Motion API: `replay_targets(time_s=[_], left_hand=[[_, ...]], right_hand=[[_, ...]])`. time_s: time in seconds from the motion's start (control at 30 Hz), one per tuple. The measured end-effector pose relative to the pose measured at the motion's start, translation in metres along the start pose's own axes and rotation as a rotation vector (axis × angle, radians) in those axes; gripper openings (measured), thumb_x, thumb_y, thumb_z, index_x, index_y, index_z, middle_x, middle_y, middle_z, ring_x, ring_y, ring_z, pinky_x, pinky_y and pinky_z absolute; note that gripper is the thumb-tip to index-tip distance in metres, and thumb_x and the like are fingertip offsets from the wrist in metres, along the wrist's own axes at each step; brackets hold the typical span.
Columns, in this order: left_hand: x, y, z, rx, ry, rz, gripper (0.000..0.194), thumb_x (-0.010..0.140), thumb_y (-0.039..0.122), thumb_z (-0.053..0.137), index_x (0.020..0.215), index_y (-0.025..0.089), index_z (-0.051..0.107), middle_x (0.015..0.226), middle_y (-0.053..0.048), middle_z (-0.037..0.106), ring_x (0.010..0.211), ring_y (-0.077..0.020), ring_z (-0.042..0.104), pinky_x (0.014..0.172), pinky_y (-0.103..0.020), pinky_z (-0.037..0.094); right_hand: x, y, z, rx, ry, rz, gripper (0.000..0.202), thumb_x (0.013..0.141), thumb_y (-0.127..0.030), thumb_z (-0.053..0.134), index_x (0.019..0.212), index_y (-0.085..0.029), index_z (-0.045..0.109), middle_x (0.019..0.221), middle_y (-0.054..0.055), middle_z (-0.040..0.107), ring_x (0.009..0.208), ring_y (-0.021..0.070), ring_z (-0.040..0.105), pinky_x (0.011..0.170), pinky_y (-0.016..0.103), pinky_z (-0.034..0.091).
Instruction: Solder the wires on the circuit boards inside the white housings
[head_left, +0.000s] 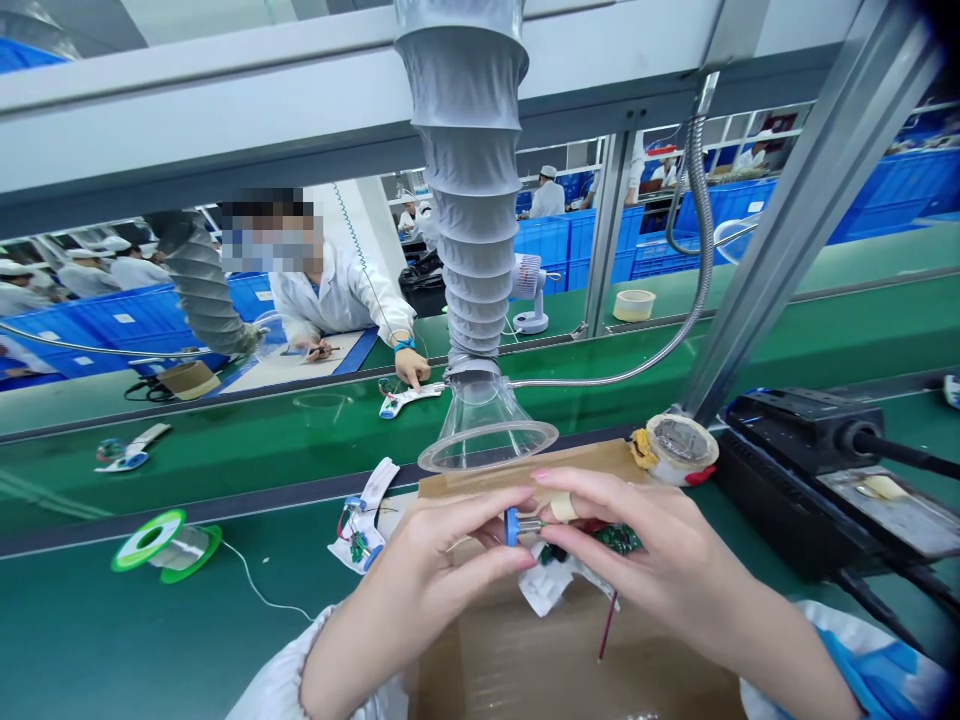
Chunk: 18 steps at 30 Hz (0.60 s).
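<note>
My left hand (439, 555) is closed, with thumb and fingers around a small metal cylinder with a blue round end (513, 527). From the other side, my right hand (652, 535) pinches at the cylinder's far end; its fingertips partly hide the contact. A cream band (562, 507) wraps one right finger. Beneath the right hand show a green circuit board (619, 540) and a white plastic housing (551, 588), both partly covered. A dark red wire (606, 630) hangs down from there over the brown cardboard (517, 660).
A clear extraction funnel (487, 447) hangs just beyond my hands. Solder spool (166, 547) and a white housing with wires (364, 520) lie left. Right stand a tape roll (681, 447) and black soldering station (787, 490). Across the green belt (247, 430), a co-worker's hand (411, 368) touches another housing.
</note>
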<state>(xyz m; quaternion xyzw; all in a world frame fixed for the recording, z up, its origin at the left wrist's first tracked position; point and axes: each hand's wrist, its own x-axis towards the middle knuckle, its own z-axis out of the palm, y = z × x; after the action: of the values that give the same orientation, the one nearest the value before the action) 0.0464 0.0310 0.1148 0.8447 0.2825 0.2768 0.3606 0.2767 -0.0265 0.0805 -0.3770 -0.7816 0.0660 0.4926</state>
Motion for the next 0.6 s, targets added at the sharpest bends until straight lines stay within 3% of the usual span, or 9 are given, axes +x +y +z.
replay_targets(time_s=[0.17,0.27,0.33,0.47,0.6], left_hand=[[0.000,-0.006,0.004,0.016,0.009,-0.027,0.037,0.095,0.041,0.078,0.131,0.035,0.076,0.078,0.005,0.077,0.069,-0.0107,0.065,0.069,-0.017,0.053],[-0.001,-0.009,0.006,0.030,0.016,-0.027,0.039,0.098,0.047,0.073,0.136,0.037,0.072,0.072,0.005,0.070,0.061,-0.0102,0.056,0.061,-0.018,0.048],[-0.002,-0.008,0.005,0.043,0.053,-0.043,0.050,0.096,0.050,0.074,0.144,0.040,0.065,0.083,0.003,0.073,0.067,-0.0112,0.058,0.061,-0.019,0.049],[-0.007,-0.004,0.006,0.027,0.136,-0.126,0.086,0.079,0.057,0.089,0.154,0.043,0.048,0.134,-0.003,0.069,0.105,-0.0203,0.068,0.078,-0.026,0.059],[-0.006,-0.005,0.016,-0.052,-0.031,-0.133,0.089,0.083,0.045,0.089,0.157,0.049,0.041,0.155,0.000,0.057,0.112,-0.0198,0.069,0.097,-0.034,0.062]], right_hand=[[-0.001,-0.003,0.001,-0.137,0.032,-0.138,0.035,0.105,-0.010,0.058,0.139,-0.018,0.057,0.115,0.004,0.083,0.085,0.0097,0.079,0.077,0.019,0.061],[-0.001,-0.001,0.003,-0.123,0.049,-0.129,0.038,0.104,-0.010,0.060,0.141,-0.019,0.056,0.114,0.003,0.083,0.089,0.0102,0.080,0.079,0.019,0.062],[0.000,0.001,0.004,-0.083,0.084,-0.062,0.044,0.102,-0.011,0.064,0.143,-0.023,0.055,0.106,-0.002,0.084,0.089,0.0097,0.080,0.082,0.017,0.063],[0.002,0.002,0.002,0.008,0.215,0.150,0.047,0.096,-0.016,0.073,0.139,-0.033,0.061,0.098,-0.006,0.083,0.086,0.0096,0.081,0.077,0.014,0.065],[0.006,-0.002,-0.002,0.058,0.356,0.242,0.036,0.093,-0.019,0.075,0.126,-0.032,0.068,0.094,-0.004,0.083,0.078,0.0124,0.081,0.065,0.015,0.066]])
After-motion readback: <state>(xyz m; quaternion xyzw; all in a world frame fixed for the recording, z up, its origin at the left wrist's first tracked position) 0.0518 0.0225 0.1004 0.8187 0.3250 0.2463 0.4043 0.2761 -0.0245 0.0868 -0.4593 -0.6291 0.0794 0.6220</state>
